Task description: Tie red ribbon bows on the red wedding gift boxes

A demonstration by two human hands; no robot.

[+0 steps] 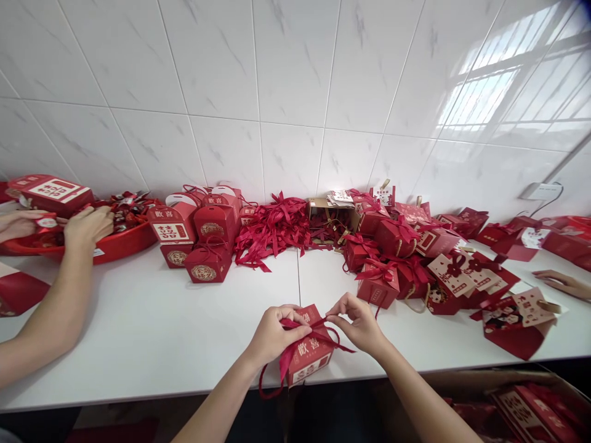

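1. Red boxes (521, 409) sit below tbl edge, R side, in shade; not in play rn.
2. Gift box (308, 354) is on the white tbl (175, 332), at its near edge, approx. centre, between both hands, set at a slight angle w/ lettering facing up & toward wearer. A red cord loop (270, 394) hangs at its L side.
3. L hand (279, 332): narrow, thumb + fingers pinched on the red ribbon (286, 363) at the box top.
4. R hand (354, 321): thumb & index nipped tog. on another bit of the ribbon, just R of the box; other fingers curled.
5. Step in hand, my read: tying the ribbon into a bow on top. Can't tell if the knot's tight; fingers cover it.
6. Next move prob. calls for an even pull, L vs R, w/ box kept steady, then evening loops & tails. Too hard a tug could skew the box.
7. Mid-tbl, R: bowed boxes (378, 283) in a cluster, a decent ref. for the finished look. Co-worker's hand (561, 284) rests farther R.
8. Mid-tbl, L: stacked boxes (207, 264) w/ cords; past them, another person's hand (90, 224) at a red basin (127, 245).
9. Farther back: ribbon heap (277, 224), spare stock presumably, near the tiled wall (295, 80).
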